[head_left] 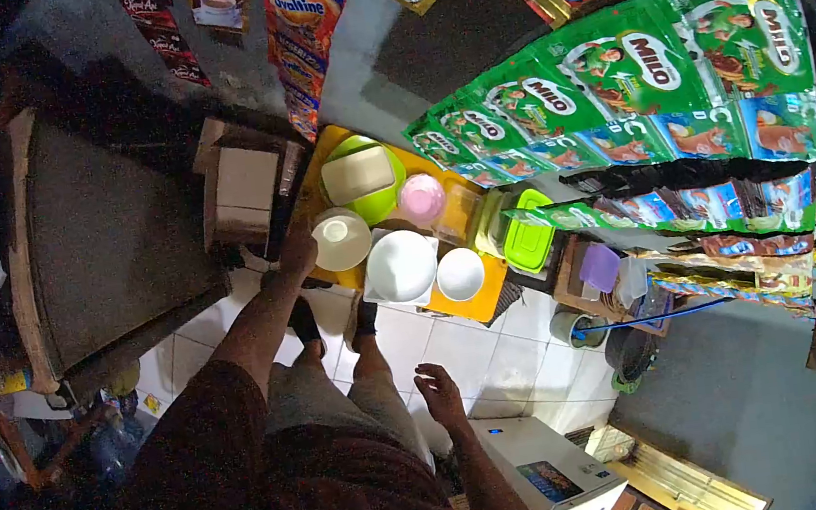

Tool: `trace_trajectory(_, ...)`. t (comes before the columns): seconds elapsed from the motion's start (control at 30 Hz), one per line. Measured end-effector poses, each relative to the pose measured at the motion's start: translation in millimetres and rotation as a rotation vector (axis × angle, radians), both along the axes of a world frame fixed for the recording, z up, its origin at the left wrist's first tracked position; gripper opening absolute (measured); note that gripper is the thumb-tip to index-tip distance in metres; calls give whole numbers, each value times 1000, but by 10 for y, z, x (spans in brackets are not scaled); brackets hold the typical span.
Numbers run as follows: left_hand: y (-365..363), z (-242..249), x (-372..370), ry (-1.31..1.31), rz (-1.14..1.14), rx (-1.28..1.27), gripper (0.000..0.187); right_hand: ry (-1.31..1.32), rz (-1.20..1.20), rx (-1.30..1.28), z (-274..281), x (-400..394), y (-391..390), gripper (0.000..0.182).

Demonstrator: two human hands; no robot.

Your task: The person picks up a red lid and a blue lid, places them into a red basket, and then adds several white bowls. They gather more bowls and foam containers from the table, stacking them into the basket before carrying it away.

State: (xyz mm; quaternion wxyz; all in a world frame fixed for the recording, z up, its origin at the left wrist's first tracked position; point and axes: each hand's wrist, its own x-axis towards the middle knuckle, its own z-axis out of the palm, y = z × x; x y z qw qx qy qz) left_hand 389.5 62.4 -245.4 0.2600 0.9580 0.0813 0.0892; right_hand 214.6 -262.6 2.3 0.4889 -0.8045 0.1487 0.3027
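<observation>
Handling the cream bowl (355, 246) on the yellow table (494, 278) seems my present step; dimness hides whether my left hand (299, 249) grips its rim. My right hand (439, 392) hangs loosely open, empty. Lifting would need a secure hold.

I see a yellow table (494, 283); about its middle, a green basin (378, 207) sits at eleven o'clock, a pink bowl (422, 197) at one, a clear container (460, 212) at three, a small white bowl (461, 274) at five, a large white bowl (401, 267) at six. Whether the cream bowl (342, 239) at nine rests there, I can't tell.
</observation>
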Motion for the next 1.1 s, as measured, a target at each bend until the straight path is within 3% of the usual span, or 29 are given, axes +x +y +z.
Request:
trace_trajectory(0.03, -27, -136, -9, 5, 8, 4, 45, 5, 8, 4, -24, 19, -32, 31)
trace_trajectory(0.1, -24, -83, 44, 393, -23, 221, 42, 30, 63, -12, -124, 123, -102, 30)
trace_trajectory(0.13, -13, -51, 34, 394, -2, 224, 42, 29, 84, -5, -180, 198, -144, 30)
trace_trajectory(0.2, -76, 636, 61, 156, -57, 67, 41, 30, 164, 30, -252, 396, -197, 28)
trace_trajectory(0.33, -147, 1030, 20, 230, 28, 174, 37, -152, 369, 72, -394, 1070, -264, 26)
trace_trajectory(0.37, -169, 1156, -71, 198, 104, 43, 34, -222, 436, 41, -401, 1248, -263, 26)
trace_trajectory(0.4, -189, 1237, -137, 159, 179, -88, 31, -210, 361, 120, -742, 1355, -333, 29)
trace_trajectory(0.5, -127, 1197, -423, 191, 309, -134, 28, -298, 493, 63, -727, 1958, -113, 25)
trace_trajectory(0.53, -164, 1229, -573, 57, 358, -193, 28, -410, 540, 119, -864, 2097, -59, 25)
trace_trajectory(0.6, -154, 1209, -849, 162, 450, -321, 29, -461, 545, 168, -1030, 2322, 172, 27)
trace_trajectory(0.63, -142, 1203, -986, 256, 526, -457, 30, -510, 575, 117, -1169, 2411, 289, 33)
trace_trajectory(0.67, -163, 1318, -1114, 404, 492, -354, 28, -479, 665, -12, -1323, 2493, 381, 36)
trace_trajectory(0.7, -252, 1401, -1251, 252, 519, -263, 21, -452, 753, -140, -1490, 2573, 467, 39)
trace_trajectory(0.77, -323, 1845, -1384, 421, 541, -365, 21, -722, 807, -158, -1863, 2645, 617, 45)
trace_trajectory(0.83, -397, 1284, -1876, -3, 609, -752, 26, -729, 884, -278, -1812, 2714, 879, 50)
trace_trajectory(0.87, -498, 2072, -1639, 359, 584, -242, 26, -760, 869, -270, -1832, 2726, 975, 50)
trace_trajectory(0.9, -512, 2153, -1674, 471, 679, -577, 24, -791, 855, -263, -1870, 2740, 1041, 50)
trace_trajectory(0.97, -580, 1697, -2044, 315, 597, -563, 20, -693, 921, -264, -2047, 2840, 1085, 52)
trace_trajectory(1.0, -621, 1822, -2002, 363, 754, -791, 21, -730, 964, -346, -2103, 2877, 1096, 51)
trace_trajectory(1.03, -636, 1977, -1995, 476, 757, -757, 25, -768, 1007, -429, -2151, 2882, 1099, 50)
trace_trajectory(1.1, -685, 1708, -2214, 339, 687, -646, 28, -707, 994, -443, -2113, 2895, 1100, 47)
